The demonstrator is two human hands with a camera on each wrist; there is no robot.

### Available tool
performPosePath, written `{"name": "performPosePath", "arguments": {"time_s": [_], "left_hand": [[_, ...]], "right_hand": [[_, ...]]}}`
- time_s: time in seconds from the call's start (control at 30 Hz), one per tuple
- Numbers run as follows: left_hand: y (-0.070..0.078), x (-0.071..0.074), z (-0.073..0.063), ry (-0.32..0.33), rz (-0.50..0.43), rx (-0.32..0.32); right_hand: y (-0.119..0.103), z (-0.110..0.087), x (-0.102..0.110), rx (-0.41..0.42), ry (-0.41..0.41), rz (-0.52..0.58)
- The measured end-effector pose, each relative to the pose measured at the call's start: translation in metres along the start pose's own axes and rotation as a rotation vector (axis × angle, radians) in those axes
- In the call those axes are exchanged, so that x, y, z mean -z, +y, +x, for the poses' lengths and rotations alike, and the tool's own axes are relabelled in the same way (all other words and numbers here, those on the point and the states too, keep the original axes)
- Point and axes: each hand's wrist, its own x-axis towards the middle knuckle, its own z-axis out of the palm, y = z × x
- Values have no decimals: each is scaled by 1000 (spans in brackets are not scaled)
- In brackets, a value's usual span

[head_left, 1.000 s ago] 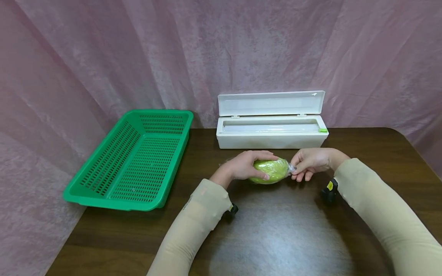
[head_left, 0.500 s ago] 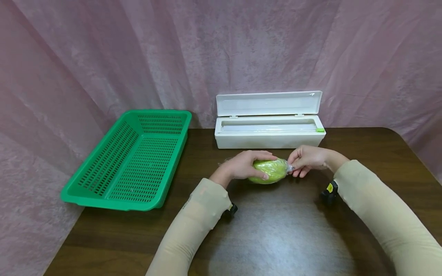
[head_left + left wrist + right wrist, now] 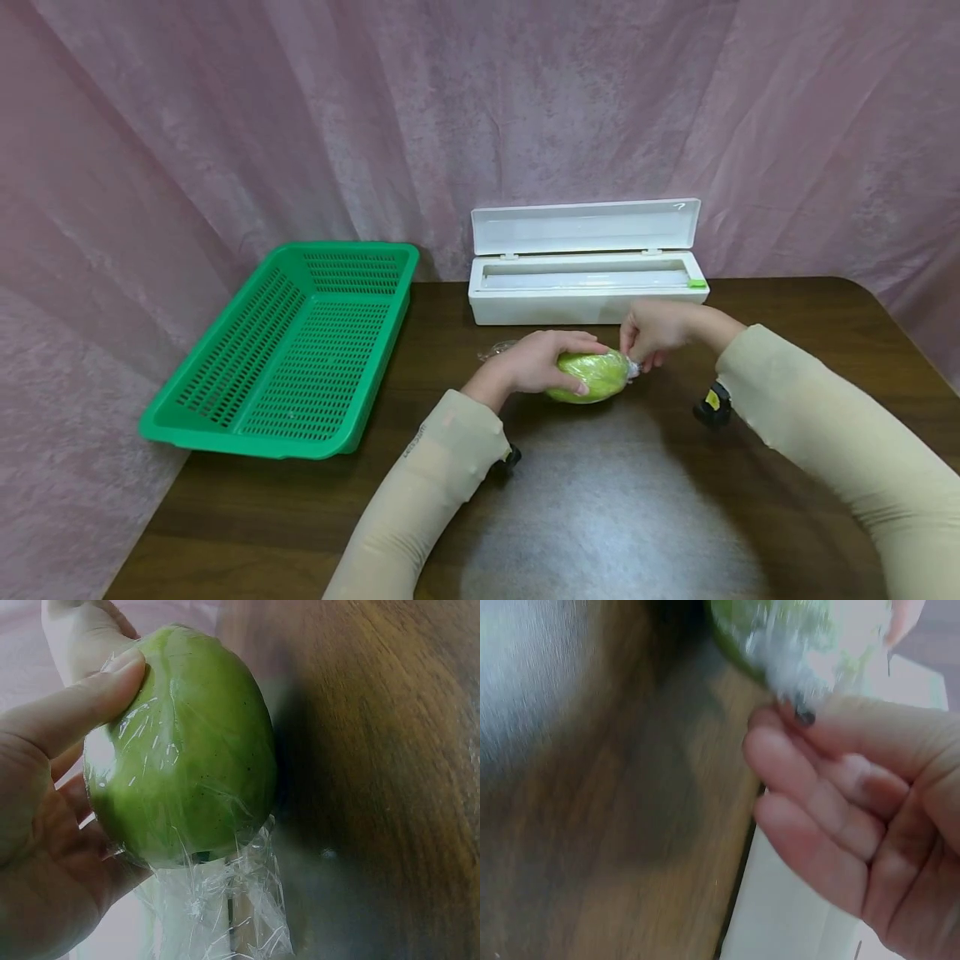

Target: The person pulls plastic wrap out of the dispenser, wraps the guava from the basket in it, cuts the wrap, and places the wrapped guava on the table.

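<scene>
A green oval fruit [image 3: 597, 377], tightly covered in clear plastic wrap, lies in front of the white box. My left hand [image 3: 534, 362] grips it from its left end, the thumb pressed on the near side and fingers over the far side. In the left wrist view small dark specks show on the fruit [image 3: 202, 750], and a loose, crumpled end of plastic wrap [image 3: 259, 904] hangs from it. At the fruit's right end, my right hand [image 3: 660, 327] pinches the twisted wrap between thumb and forefinger. A dark tip [image 3: 804, 714] shows there by the thumb.
Behind the hands stands a white wrap dispenser box [image 3: 555, 310], its lid [image 3: 585, 227] raised and a roll inside. A green slotted basket [image 3: 375, 358] sits at the left of the brown wooden table [image 3: 600, 517]. A pink curtain [image 3: 450, 108] hangs behind.
My right hand has turned over the wrapped fruit's twisted end, its wrist higher and its fingers pointing more downward. My left hand keeps its grip on the fruit.
</scene>
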Motion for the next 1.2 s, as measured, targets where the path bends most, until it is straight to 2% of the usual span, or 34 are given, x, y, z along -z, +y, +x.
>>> {"name": "performPosePath", "arguments": {"time_s": [0.13, 0.27, 0.47, 0.7, 0.83, 1.0, 1.07, 1.2], "left_hand": [[2, 0, 0, -8, 10, 13], [3, 0, 1, -11, 16, 28], [2, 0, 4, -19, 24, 26], [1, 0, 3, -8, 13, 8], [-2, -1, 2, 0, -12, 7], [-5, -3, 0, 26, -76, 16], [-6, -4, -1, 34, -95, 20], [-7, -4, 0, 46, -110, 28]], "right_hand": [[-4, -8, -6, -52, 82, 76], [1, -18, -17, -79, 162, 240], [5, -34, -32, -29, 253, 361], [12, -37, -55, 23, 372, 461], [12, -38, -65, 62, 435, 418], [7, -39, -75, 74, 535, 291], [4, -39, -79, 76, 586, 217], [-1, -38, -86, 107, 714, -19]]}}
